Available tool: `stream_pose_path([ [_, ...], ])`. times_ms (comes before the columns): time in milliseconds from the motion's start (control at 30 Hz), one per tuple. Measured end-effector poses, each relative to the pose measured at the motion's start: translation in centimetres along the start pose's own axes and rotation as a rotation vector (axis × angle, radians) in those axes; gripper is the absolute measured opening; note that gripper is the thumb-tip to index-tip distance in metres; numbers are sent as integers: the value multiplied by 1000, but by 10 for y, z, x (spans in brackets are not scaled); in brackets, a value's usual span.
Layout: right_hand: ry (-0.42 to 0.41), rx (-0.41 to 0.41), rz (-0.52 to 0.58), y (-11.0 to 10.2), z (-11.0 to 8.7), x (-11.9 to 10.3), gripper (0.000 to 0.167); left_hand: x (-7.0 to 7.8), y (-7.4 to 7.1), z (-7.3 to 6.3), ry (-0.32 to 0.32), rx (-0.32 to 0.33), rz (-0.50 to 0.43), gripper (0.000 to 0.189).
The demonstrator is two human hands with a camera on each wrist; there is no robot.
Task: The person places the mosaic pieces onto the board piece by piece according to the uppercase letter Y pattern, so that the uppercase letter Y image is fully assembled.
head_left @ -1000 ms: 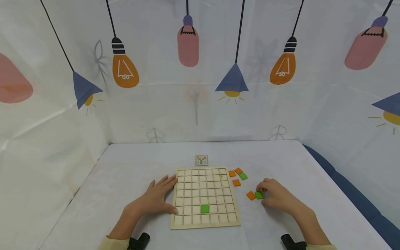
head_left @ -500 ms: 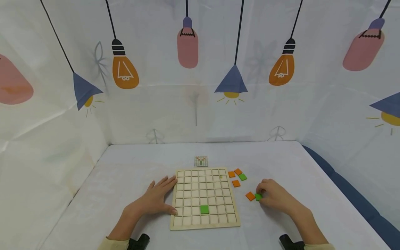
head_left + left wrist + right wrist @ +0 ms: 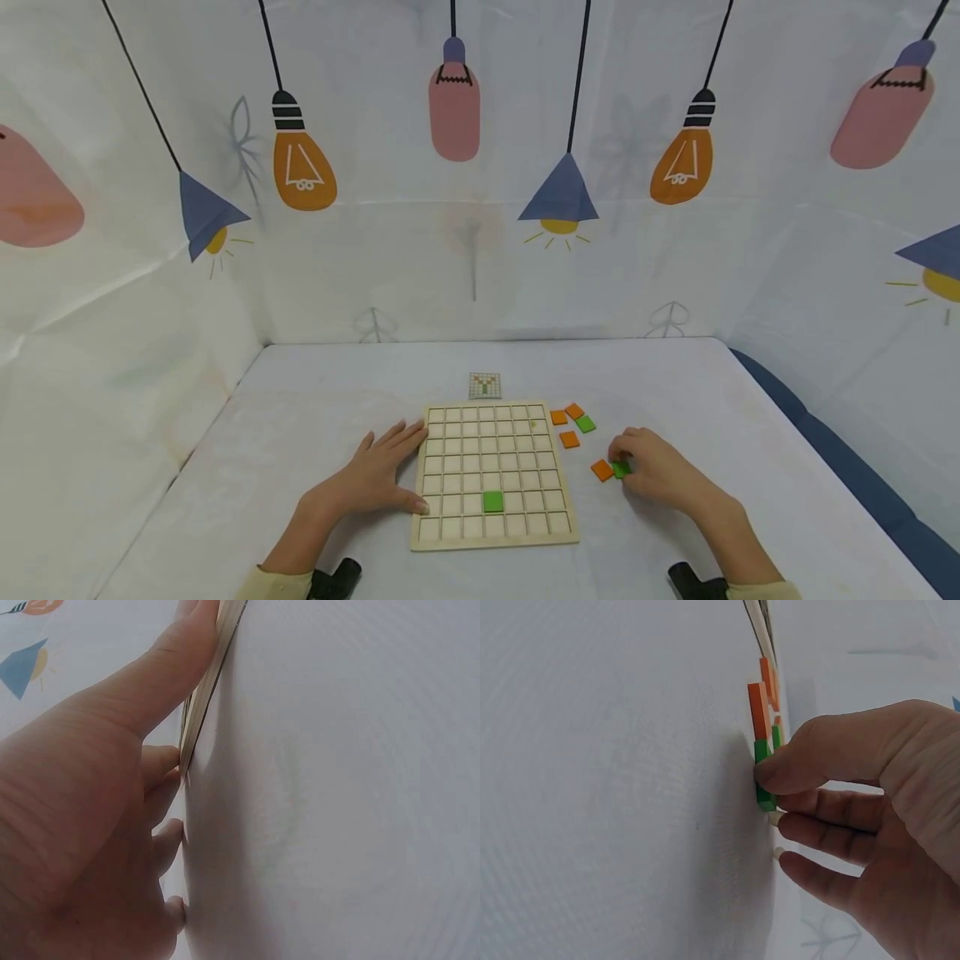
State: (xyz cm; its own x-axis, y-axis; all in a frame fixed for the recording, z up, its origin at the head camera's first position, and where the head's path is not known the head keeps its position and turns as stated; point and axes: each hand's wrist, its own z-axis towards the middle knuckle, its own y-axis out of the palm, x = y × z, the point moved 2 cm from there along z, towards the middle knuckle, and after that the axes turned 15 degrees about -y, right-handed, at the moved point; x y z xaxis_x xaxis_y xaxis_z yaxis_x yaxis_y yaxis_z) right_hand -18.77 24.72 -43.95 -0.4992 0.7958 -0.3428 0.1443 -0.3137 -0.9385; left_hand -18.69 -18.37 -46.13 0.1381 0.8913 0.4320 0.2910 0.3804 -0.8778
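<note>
A wooden grid board lies on the white table with one green tile in a lower-middle cell. My left hand rests with spread fingers along the board's left edge, thumb on its border; the left wrist view shows the thumb against the wood. Right of the board, my right hand pinches another green tile between thumb and fingers, down at the tabletop. An orange tile touches that green tile's left side. The other right-hand fingers are loosely bent.
Near the board's upper right corner lie several loose tiles: orange ones and a green one. Behind the board is a small pattern card. White cloth printed with lamps hangs at the back and sides.
My right hand has shifted slightly left, its fingers now covering more of the green tile. The left hand and the board stay put.
</note>
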Motion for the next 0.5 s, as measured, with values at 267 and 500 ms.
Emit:
stream_pose_path([
  [267, 26, 5, 6, 1, 2, 0, 30, -1, 1, 1, 1, 5, 5, 118],
  [500, 37, 16, 23, 1, 2, -1, 29, -2, 2, 2, -6, 1, 8, 118],
])
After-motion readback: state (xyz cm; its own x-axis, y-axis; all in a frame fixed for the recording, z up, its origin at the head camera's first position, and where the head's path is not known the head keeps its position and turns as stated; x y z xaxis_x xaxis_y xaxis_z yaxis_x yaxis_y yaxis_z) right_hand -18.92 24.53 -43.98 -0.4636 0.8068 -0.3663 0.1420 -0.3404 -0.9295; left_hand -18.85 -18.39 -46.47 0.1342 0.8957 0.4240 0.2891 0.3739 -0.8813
